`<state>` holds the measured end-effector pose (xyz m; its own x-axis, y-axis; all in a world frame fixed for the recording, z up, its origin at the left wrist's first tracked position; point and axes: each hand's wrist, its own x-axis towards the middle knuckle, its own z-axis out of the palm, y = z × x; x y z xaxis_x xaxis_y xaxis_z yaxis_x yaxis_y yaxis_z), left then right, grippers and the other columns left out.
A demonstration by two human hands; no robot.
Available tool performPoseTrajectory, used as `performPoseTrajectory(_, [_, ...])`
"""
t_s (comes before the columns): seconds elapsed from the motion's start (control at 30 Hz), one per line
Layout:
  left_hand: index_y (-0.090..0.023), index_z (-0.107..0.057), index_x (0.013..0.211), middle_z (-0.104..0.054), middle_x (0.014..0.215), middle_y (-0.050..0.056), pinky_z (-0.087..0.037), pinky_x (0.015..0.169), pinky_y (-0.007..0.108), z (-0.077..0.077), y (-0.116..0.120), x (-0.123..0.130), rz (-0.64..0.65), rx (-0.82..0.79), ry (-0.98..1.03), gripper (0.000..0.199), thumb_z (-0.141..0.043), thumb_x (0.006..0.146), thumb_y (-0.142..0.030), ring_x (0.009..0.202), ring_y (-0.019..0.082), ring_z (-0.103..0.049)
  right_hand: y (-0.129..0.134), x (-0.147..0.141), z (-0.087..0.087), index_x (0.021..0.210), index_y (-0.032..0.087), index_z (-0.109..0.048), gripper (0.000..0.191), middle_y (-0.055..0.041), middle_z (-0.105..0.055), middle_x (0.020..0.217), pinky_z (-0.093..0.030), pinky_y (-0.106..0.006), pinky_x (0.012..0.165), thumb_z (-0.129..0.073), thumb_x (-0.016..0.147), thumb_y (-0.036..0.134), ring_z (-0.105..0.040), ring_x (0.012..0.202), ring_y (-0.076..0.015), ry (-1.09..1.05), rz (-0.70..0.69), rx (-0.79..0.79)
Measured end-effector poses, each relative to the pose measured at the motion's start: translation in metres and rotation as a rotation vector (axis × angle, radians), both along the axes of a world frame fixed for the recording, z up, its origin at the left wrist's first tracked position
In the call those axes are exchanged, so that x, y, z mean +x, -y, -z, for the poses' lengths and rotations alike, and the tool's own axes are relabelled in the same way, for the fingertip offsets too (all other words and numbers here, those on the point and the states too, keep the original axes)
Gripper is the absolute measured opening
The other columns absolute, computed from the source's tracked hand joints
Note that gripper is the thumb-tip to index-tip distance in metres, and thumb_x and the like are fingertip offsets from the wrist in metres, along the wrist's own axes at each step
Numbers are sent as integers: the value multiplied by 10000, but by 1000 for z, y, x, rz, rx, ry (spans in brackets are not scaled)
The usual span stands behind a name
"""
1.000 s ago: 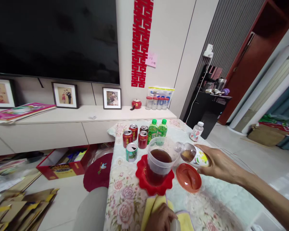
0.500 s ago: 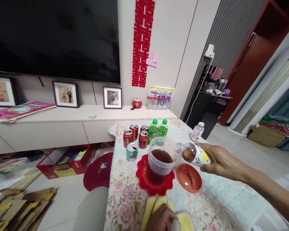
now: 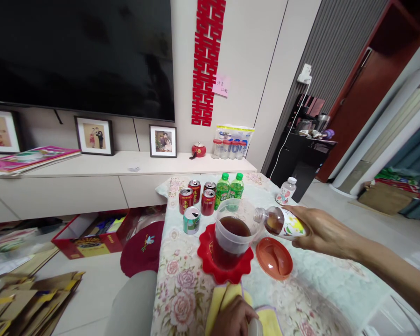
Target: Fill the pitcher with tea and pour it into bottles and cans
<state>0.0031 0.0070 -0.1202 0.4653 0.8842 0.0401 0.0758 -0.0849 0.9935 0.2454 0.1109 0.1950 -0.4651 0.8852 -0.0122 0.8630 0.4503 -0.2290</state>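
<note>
The right hand gripped a tilted bottle, its mouth by the rim of a plastic tub of dark liquid – the left lay curled on yellow cloth, its hold unclear

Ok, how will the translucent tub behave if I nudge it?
The translucent tub would probably feel fairly heavy, as dark liquid fills much of it. That liquid could slosh out, since the top is open. Because the tub stands in the red dish, a push might drag both along.
</note>
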Motion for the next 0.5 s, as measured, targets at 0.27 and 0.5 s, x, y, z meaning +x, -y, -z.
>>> performPoseTrajectory(0.27, [-246, -654, 917, -477, 746, -21, -343, 649, 322, -6, 0, 0, 13, 35, 12, 658, -594, 800, -890, 640, 146, -439, -2, 1, -2, 1059, 250, -649, 313, -35, -773, 1010, -472, -367, 715, -670, 748, 222, -705, 839, -272, 41, -9, 19])
performPoseTrajectory(0.5, [-243, -673, 927, -513, 811, -10, -309, 605, 305, -1, 1, -1, 6, 54, 0, 486, -693, 859, -724, 635, 132, -425, 0, -2, -9, 1081, 239, -635, 333, -61, -766, 1026, -472, -386, 746, -655, 749, 230, -712, 870, -294, 96, -6, 7])
